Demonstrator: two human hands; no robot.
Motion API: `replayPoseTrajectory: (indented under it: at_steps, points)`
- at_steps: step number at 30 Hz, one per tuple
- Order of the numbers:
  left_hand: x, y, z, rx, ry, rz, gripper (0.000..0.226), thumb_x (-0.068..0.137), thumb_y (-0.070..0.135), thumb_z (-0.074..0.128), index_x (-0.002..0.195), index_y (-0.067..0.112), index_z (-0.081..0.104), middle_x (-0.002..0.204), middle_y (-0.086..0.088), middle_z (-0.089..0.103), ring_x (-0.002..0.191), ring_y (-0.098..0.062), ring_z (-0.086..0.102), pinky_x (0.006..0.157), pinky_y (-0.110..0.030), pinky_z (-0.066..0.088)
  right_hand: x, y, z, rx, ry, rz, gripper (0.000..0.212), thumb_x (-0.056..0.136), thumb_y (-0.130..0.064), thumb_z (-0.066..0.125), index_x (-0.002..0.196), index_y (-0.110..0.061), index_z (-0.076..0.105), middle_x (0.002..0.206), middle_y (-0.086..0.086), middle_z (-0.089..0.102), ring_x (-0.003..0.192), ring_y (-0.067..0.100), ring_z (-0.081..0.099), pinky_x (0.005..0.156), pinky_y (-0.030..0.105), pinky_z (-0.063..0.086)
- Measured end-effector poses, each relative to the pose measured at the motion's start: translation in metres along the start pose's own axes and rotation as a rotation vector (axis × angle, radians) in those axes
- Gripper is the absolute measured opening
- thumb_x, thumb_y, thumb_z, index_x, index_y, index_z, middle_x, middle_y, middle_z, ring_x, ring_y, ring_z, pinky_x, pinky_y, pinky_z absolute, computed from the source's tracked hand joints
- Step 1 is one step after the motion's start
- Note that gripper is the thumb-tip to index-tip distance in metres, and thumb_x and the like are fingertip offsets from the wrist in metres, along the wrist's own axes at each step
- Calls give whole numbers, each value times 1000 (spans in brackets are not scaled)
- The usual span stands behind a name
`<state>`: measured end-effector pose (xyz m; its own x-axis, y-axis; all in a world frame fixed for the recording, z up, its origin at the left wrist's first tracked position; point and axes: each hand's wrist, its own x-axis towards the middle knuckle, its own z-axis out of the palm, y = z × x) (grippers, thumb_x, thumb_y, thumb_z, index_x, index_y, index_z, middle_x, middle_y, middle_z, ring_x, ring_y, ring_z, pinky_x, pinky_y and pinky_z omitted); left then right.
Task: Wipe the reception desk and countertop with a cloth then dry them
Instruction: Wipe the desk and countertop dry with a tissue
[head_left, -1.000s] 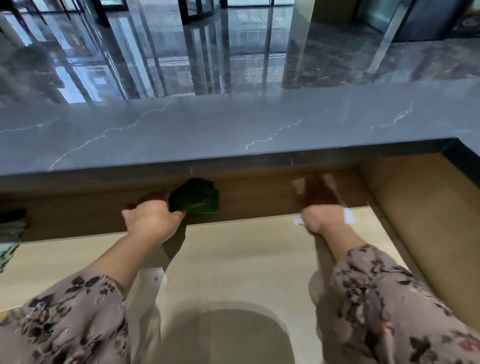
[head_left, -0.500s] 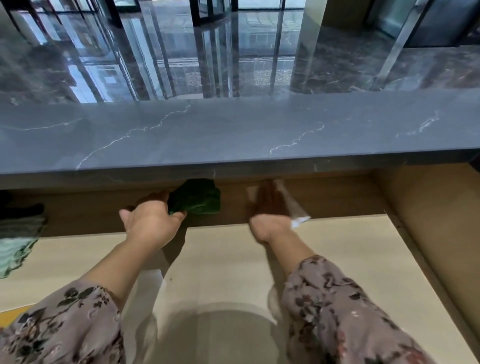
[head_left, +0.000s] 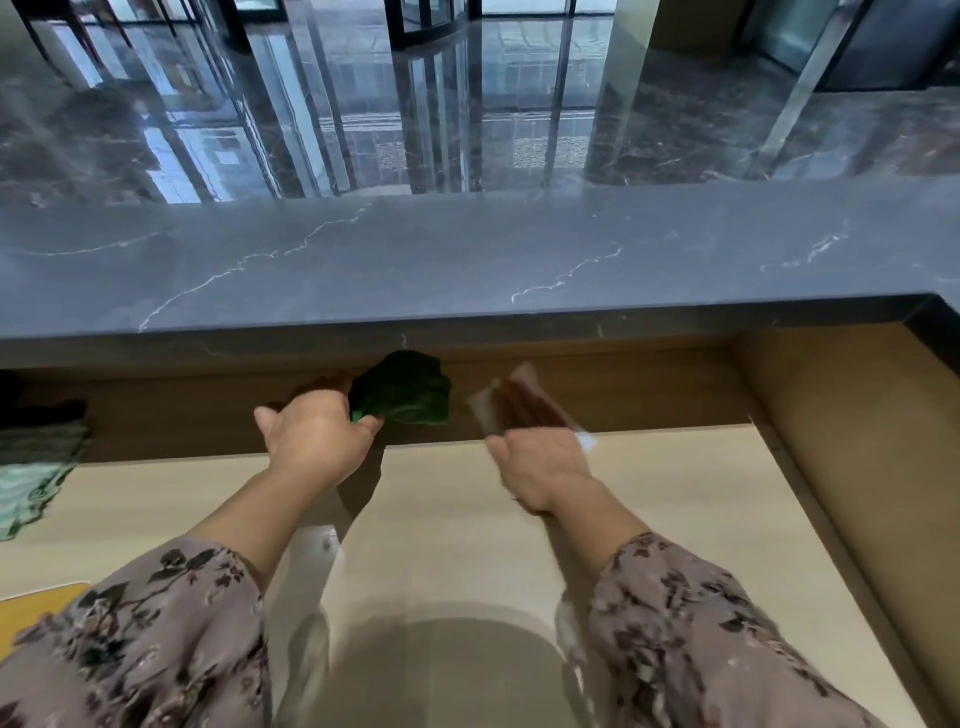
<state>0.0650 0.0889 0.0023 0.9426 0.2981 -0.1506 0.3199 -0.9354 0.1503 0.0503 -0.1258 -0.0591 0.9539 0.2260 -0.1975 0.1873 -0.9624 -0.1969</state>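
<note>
**Polished lobby, reception desk: back panel being wiped**

Glossy dark floor lies beyond a two-level desk: a grey marble upper surface (head_left: 467, 260) and, below it, a pale lower surface (head_left: 649, 493), joined by a wooden back panel (head_left: 623, 395). The left hand (head_left: 317, 441) has its fingers curled round a dark green cloth (head_left: 402, 392), bunched into a wad and held against the panel just under the marble edge. The right hand (head_left: 540, 462), motion-blurred, lays straight fingers on a thin pale cloth (head_left: 480, 410), pressed flat where the panel meets the far edge of the lower surface. A striped green cloth (head_left: 36, 467) lies at the left edge.

Judged from this, the work is at mid-course: one cloth appears to wet, the other to dry. Neither surface shows streaks or water, so what is finished cannot be told.
</note>
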Motion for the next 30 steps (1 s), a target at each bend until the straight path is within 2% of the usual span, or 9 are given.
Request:
replayPoseTrajectory:
  at_steps: [3, 6, 10, 13, 16, 18, 21, 27, 30]
  points:
    - [-9, 27, 5, -24, -42, 43, 40, 94, 49, 49, 66, 20, 51, 68, -1, 56, 71, -20, 44, 97, -40, 27, -17, 74, -4, -77, 28, 225, 60, 98, -44, 17, 119, -9, 62, 126, 9, 62, 120, 30, 54, 102, 40, 41]
    - [-18, 58, 11, -44, -95, 100, 38, 95, 48, 48, 68, 21, 48, 70, 1, 54, 76, -20, 46, 100, -41, 28, -43, 128, -10, -118, 53, 353, 51, 99, -38, 19, 103, -15, 64, 113, 10, 66, 106, 30, 57, 97, 38, 39]
    - [-30, 93, 23, -44, -128, 180, 32, 95, 47, 48, 74, 22, 48, 72, 3, 49, 82, -22, 47, 93, -39, 32, -74, 162, -11, -125, 142, 444, 60, 97, -40, 7, 120, -9, 53, 122, 11, 55, 115, 26, 45, 108, 36, 27]
    - [-35, 110, 31, -34, -136, 214, 30, 96, 45, 46, 78, 22, 48, 72, 2, 48, 81, -21, 48, 83, -36, 33, -73, 162, -8, -117, 159, 442, 79, 85, -45, -6, 122, -6, 51, 124, 12, 53, 118, 27, 42, 109, 37, 25]
    - [-34, 121, 39, -3, -156, 240, 30, 98, 45, 42, 84, 19, 50, 72, 1, 46, 81, -22, 49, 80, -34, 37, -71, 158, -2, -105, 164, 429, 49, 100, -38, 17, 120, -7, 50, 123, 10, 51, 116, 25, 41, 107, 35, 27]
    - [-32, 123, 46, 5, -172, 259, 29, 99, 44, 41, 88, 19, 53, 80, -1, 51, 86, -25, 54, 80, -33, 39, -75, 157, 2, -78, 193, 373, 43, 99, -38, 22, 116, -9, 49, 120, 8, 51, 114, 25, 41, 107, 35, 29]
    - [-32, 122, 56, 12, -170, 285, 28, 98, 41, 43, 101, 18, 57, 90, -4, 54, 96, -28, 58, 84, -36, 41, -80, 154, 5, -93, 214, 309, 74, 85, -48, -2, 123, -8, 47, 123, 8, 49, 119, 26, 41, 107, 37, 30]
    - [-44, 111, 49, 6, -129, 328, 27, 96, 45, 46, 87, 20, 51, 86, -1, 58, 84, -24, 52, 88, -40, 31, -92, 127, 12, -98, 108, 243, 94, 73, -50, -19, 152, -8, 11, 160, 7, 11, 148, 21, 4, 118, 35, -4]
    - [-60, 94, 44, -23, -22, 332, 27, 95, 43, 50, 105, 18, 53, 99, -2, 61, 98, -25, 53, 96, -41, 30, -106, 97, 17, -47, 76, 176, 94, 72, -51, -20, 153, -9, 2, 161, 6, -3, 148, 19, -8, 116, 32, -13]
